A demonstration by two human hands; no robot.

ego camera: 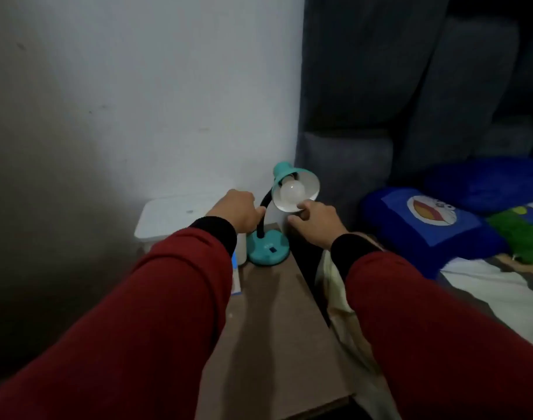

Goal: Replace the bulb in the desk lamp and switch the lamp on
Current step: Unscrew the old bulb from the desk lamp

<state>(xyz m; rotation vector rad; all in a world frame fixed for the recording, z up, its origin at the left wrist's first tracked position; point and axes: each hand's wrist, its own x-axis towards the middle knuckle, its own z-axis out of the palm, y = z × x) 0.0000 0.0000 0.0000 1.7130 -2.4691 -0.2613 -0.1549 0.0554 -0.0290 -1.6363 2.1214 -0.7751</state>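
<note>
A small teal desk lamp (pixel 269 237) with a black bendy neck stands at the far end of the brown wooden tabletop (pixel 268 328), close to the white wall and beside a white lidded plastic box (pixel 174 216). A frosted white round bulb (pixel 292 190) sits in the socket inside the lamp's white-lined shade (pixel 310 184), unlit. The left hand (pixel 236 213) has its fingers curled round the black neck, steadying the lamp. The right hand (pixel 315 221) is at the lower rim of the shade, its thumb touching the rim and its other fingers loosely curled; whether it truly grips the rim I cannot tell. This looks like the opening step: bracing the lamp and tilting the shade to get at the bulb. Next, the right hand would likely need to close round the bulb and unscrew it while the left holds the neck firm.
</note>
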